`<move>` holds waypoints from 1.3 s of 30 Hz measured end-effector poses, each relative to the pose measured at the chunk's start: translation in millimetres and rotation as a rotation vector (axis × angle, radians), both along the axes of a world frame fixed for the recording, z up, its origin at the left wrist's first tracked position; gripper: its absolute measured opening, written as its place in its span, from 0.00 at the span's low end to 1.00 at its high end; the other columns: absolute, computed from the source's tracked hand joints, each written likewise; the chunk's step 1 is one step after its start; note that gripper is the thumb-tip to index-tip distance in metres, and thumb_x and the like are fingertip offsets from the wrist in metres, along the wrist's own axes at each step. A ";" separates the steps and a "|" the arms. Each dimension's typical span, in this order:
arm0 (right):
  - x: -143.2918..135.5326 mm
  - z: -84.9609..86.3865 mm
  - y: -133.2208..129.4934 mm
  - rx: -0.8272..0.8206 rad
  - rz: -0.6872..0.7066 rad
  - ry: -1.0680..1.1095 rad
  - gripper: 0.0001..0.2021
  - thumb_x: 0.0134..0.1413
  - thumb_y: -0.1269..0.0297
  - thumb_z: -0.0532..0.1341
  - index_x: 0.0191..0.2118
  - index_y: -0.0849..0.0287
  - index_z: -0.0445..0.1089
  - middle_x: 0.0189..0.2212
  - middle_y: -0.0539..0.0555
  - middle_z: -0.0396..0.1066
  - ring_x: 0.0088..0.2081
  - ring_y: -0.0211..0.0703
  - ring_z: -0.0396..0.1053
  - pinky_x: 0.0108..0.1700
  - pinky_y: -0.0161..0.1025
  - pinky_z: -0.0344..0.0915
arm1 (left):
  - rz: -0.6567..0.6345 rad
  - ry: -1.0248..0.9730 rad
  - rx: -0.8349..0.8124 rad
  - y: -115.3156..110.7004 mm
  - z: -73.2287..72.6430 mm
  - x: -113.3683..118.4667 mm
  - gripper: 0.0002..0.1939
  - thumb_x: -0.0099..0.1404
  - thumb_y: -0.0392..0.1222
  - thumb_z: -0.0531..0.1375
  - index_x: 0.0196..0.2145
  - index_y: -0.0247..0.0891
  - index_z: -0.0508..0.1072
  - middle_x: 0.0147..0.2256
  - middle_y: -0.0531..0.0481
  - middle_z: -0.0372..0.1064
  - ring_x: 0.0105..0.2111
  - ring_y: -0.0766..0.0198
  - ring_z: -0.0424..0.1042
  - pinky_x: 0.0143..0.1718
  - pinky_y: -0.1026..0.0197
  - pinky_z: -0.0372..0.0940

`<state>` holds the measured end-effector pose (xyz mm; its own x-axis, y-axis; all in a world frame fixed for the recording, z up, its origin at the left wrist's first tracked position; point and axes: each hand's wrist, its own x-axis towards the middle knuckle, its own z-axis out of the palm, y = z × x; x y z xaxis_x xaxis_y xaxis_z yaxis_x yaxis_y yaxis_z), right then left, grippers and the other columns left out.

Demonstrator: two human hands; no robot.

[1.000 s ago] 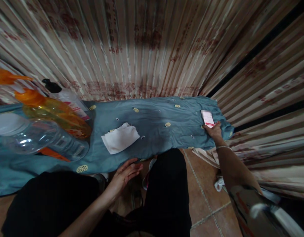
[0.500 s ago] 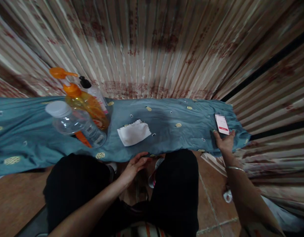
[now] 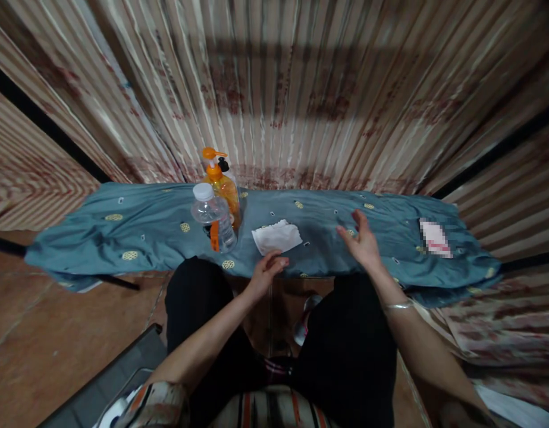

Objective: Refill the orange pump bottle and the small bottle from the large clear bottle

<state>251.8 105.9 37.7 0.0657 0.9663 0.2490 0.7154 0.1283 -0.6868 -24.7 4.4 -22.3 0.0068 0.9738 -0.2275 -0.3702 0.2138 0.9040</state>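
At the near edge, striped shirt (image 3: 274,410), then two knees in black trousers (image 3: 196,297), one each side of a gap. Dark grey slab (image 3: 109,374) low at near left, on or above brown tiled floor (image 3: 73,321); can't tell which. Shoe (image 3: 302,333) partly visible between knees, on the right side of the gap.

Next, left hand (image 3: 266,273) over the near edge of the bench cover: fingers loosely bent, narrow gap to thumb, at the near edge of the white cloth (image 3: 276,235). Can't tell if skin touches it or has a pinch of it. Right hand (image 3: 366,246) over the cover, right of the white cloth and apart from it: fingers wide, thumb well out, nothing in them. Silvery bracelet (image 3: 398,306) on right wrist.

Teal patterned cover (image 3: 319,261), wrinkled, runs left to right. White cloth lies flat near the middle, jagged far edge. Just left of it, upright: clear bottle (image 3: 209,211), white cap, orange label; behind, orange pump bottle (image 3: 228,193); farther, black-topped bottle (image 3: 223,164), mostly hidden. Far right on the cover, phone (image 3: 435,236), pixelated.

Behind everything, pleated floral curtain (image 3: 301,83); dark poles (image 3: 55,128) slanting at both sides.
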 end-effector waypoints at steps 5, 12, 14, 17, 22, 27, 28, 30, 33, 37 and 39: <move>-70.2 -10.0 18.7 -0.151 0.216 0.010 0.38 0.55 0.53 0.68 0.68 0.63 0.64 0.60 0.67 0.75 0.62 0.61 0.74 0.65 0.55 0.67 | 0.033 0.131 0.086 5.3 6.0 -20.2 0.19 0.60 0.43 0.73 0.48 0.40 0.78 0.47 0.43 0.80 0.53 0.51 0.77 0.61 0.47 0.66; -121.7 -39.9 30.0 -0.217 0.218 -0.087 0.36 0.49 0.64 0.66 0.66 0.63 0.67 0.50 0.63 0.82 0.57 0.69 0.77 0.63 0.62 0.69 | -0.014 0.421 0.210 25.5 9.7 -39.2 0.19 0.74 0.50 0.62 0.58 0.41 0.74 0.60 0.39 0.70 0.54 0.53 0.74 0.54 0.44 0.74; -121.7 -40.5 31.8 -0.219 0.207 -0.119 0.37 0.50 0.67 0.64 0.68 0.61 0.65 0.47 0.61 0.83 0.55 0.68 0.79 0.63 0.63 0.69 | -0.043 0.476 0.241 33.8 9.3 -40.3 0.19 0.74 0.50 0.62 0.59 0.41 0.73 0.59 0.39 0.70 0.53 0.53 0.74 0.53 0.45 0.74; -109.3 -36.8 31.6 -0.222 0.183 -0.159 0.38 0.51 0.70 0.63 0.71 0.63 0.61 0.47 0.62 0.83 0.55 0.67 0.79 0.62 0.60 0.69 | -0.085 0.545 0.286 43.7 6.9 -39.4 0.19 0.74 0.50 0.62 0.59 0.41 0.73 0.59 0.39 0.70 0.53 0.53 0.75 0.53 0.45 0.74; -92.9 -34.3 20.5 -0.128 0.214 -0.392 0.34 0.58 0.70 0.61 0.70 0.69 0.60 0.69 0.74 0.64 0.69 0.69 0.63 0.68 0.63 0.60 | -0.100 0.641 0.379 40.4 3.9 -37.4 0.20 0.74 0.50 0.62 0.59 0.40 0.73 0.59 0.39 0.70 0.53 0.53 0.74 0.53 0.44 0.74; -118.3 -44.5 4.0 -0.129 0.490 -0.560 0.28 0.69 0.66 0.56 0.71 0.72 0.59 0.72 0.73 0.59 0.73 0.61 0.57 0.73 0.54 0.56 | -0.002 0.705 0.475 20.1 16.5 -40.0 0.24 0.61 0.41 0.73 0.54 0.41 0.78 0.62 0.35 0.70 0.65 0.41 0.66 0.71 0.38 0.56; -124.1 -46.2 1.6 -0.151 0.528 -0.582 0.27 0.70 0.66 0.55 0.70 0.71 0.60 0.72 0.73 0.60 0.73 0.61 0.58 0.73 0.54 0.57 | 0.022 0.716 0.497 15.5 20.9 -41.7 0.26 0.60 0.40 0.72 0.56 0.41 0.77 0.64 0.34 0.68 0.67 0.41 0.64 0.72 0.39 0.53; -132.0 -47.8 -1.1 -0.182 0.557 -0.612 0.26 0.70 0.66 0.55 0.69 0.69 0.62 0.71 0.72 0.61 0.73 0.61 0.58 0.72 0.54 0.59 | 0.079 0.741 0.538 5.3 30.0 -47.0 0.29 0.63 0.42 0.70 0.61 0.41 0.73 0.68 0.34 0.63 0.71 0.42 0.59 0.74 0.39 0.48; -134.1 -45.2 -0.4 -0.198 0.559 -0.629 0.24 0.70 0.66 0.56 0.67 0.69 0.65 0.70 0.71 0.63 0.72 0.59 0.59 0.72 0.53 0.58 | 0.175 0.799 0.593 -12.3 40.3 -61.4 0.38 0.64 0.45 0.69 0.69 0.40 0.63 0.74 0.34 0.53 0.76 0.41 0.48 0.75 0.35 0.41; -131.9 -39.0 1.5 -0.219 0.560 -0.642 0.24 0.69 0.66 0.58 0.66 0.70 0.66 0.69 0.71 0.64 0.71 0.59 0.61 0.72 0.50 0.59 | 0.539 1.088 0.782 -26.3 46.2 -89.9 0.48 0.66 0.49 0.68 0.75 0.44 0.48 0.76 0.31 0.41 0.77 0.43 0.41 0.74 0.35 0.40; -132.4 -37.1 1.0 -0.231 0.555 -0.651 0.24 0.69 0.66 0.58 0.67 0.70 0.65 0.70 0.71 0.63 0.71 0.60 0.61 0.71 0.50 0.60 | 0.669 1.086 0.734 -20.4 48.4 -104.1 0.57 0.61 0.52 0.72 0.76 0.43 0.44 0.77 0.30 0.38 0.78 0.41 0.39 0.75 0.38 0.38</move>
<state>119.3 106.9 0.6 -0.5143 0.8475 -0.1316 0.8492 0.4817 -0.2166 -128.9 -16.0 26.1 -0.3291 0.6234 0.7093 0.7032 -0.3395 0.6246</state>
